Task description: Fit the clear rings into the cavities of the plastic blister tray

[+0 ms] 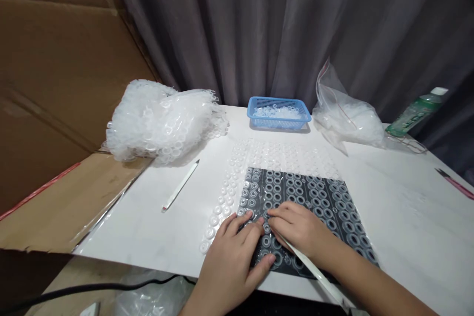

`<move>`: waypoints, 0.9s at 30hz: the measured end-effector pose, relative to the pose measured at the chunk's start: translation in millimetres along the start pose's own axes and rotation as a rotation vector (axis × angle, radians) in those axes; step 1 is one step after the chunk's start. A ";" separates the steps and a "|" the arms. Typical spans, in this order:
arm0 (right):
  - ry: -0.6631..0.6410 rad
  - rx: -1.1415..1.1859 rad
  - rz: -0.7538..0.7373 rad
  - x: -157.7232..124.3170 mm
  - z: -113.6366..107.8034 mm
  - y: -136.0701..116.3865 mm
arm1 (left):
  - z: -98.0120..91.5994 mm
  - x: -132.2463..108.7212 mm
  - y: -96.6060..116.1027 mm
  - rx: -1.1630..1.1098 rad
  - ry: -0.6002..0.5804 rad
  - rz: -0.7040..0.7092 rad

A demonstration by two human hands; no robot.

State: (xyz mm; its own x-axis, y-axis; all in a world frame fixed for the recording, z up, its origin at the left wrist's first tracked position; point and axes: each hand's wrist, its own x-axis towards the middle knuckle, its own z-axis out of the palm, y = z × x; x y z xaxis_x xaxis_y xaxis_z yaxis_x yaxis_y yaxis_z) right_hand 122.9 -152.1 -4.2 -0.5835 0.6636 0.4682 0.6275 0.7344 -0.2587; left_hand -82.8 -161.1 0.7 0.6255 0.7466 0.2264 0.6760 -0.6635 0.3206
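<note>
A clear plastic sheet with rows of small round rings (318, 202) lies on the table, its near part over a black backing. My left hand (237, 252) rests on the sheet's left side, fingers spread and thumb apart. Beside it, my right hand (299, 229) has its fingers bent close together at the sheet. A long, thin white tool (314, 271) runs from under the right hand toward the lower right; its tip and exact kind are hidden. More rings stand in rows on the clear part of the sheet (224, 200), left of the black area.
A heap of clear plastic ring sheets (163, 121) lies at the back left. Behind are a blue basket (279, 122) of small clear pieces, a filled zip bag (348, 116) and a green bottle (416, 113). A white pen-like tool (180, 186) and pink tweezers (457, 185) lie at the sides.
</note>
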 end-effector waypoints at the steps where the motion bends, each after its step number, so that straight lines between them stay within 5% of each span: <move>1: 0.006 -0.030 -0.014 0.7 0.9 -1.1 | 0.5 -0.1 -0.5 0.007 0.011 0.003; 7: 0.046 -0.066 -0.033 3.1 0.9 0.7 | 2.1 2.3 -2.5 0.078 0.058 0.053; 14: 0.307 -0.148 0.328 -2.6 -23.3 36.7 | 1.0 0.6 -4.3 0.102 0.054 0.088; 17: 0.284 0.001 0.406 -0.1 -27.3 38.3 | 0.7 0.6 -6.4 0.127 0.059 0.120; 20: 0.239 0.173 0.319 5.0 -22.7 30.4 | 1.0 3.1 -9.8 0.164 0.088 0.146; 27: 0.171 0.237 0.270 10.2 -12.6 23.8 | 1.7 9.4 -17.6 0.203 0.127 0.224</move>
State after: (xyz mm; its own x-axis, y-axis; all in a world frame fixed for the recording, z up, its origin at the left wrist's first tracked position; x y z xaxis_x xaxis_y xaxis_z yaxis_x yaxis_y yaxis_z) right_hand 138.4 -129.7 5.1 -0.3069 0.8188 0.4851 0.5988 0.5623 -0.5703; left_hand -88.1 -142.5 -4.3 0.7223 0.5726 0.3879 0.5992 -0.7982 0.0627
